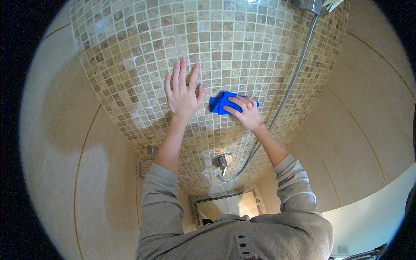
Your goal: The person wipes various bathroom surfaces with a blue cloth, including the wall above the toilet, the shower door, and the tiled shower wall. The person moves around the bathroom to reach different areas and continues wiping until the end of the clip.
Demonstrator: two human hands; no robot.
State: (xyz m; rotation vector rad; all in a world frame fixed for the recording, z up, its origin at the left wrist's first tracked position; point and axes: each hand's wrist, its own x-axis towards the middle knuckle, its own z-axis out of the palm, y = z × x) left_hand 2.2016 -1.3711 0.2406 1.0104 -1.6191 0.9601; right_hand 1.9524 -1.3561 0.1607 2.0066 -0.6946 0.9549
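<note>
My left hand (184, 94) rests palm-first against the mosaic tile wall (224, 39), its fingers spread and pointing up, with nothing in it. To its right, my right hand (246, 112) presses a folded blue cloth (220, 103) to the same wall. The fingers of that hand lie over the cloth's right part, while the folded left end sticks out. Small square tiles in beige and brown with pale grout surround both hands.
A metal shower hose (300, 61) curves down just right of my right hand. Below stands a chrome shower valve (222, 161) with a coloured sticker (223, 150). A metal soap rack (145, 167) is at lower left. Large beige tiles (364, 94) cover the side walls.
</note>
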